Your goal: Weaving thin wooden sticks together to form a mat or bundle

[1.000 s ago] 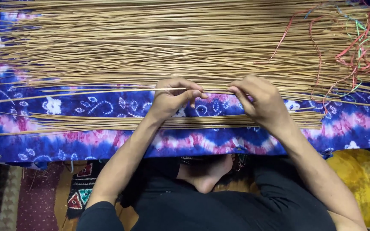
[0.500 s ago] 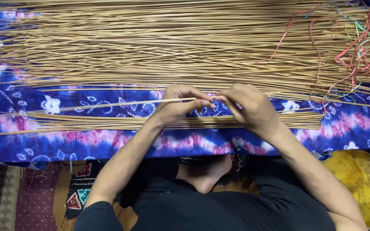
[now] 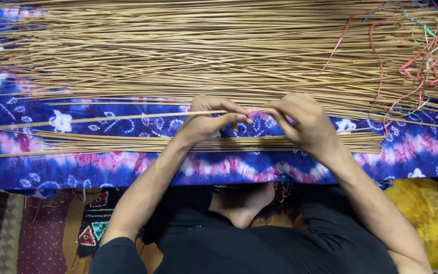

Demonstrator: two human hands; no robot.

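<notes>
A patterned rug point(image 3: 41, 228) and a yellow cushion point(image 3: 424, 218) cover the floor.

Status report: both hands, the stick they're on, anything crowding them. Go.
Left hand and right hand both pinch one thin stick above the blue cloth. Small bundle just under the hands; big pile beyond.

Wide layer of thin tan sticks point(image 3: 219, 50) cut off at top edge, tangled coloured plastic strands point(image 3: 422, 56) running past right edge, right hand point(image 3: 305, 122) hiding its fingertips

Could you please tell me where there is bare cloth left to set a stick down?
Free: the cloth strip below the small stick bundle, and its right end beneath the coloured strings. Crowded: the big stick pile above.
</notes>
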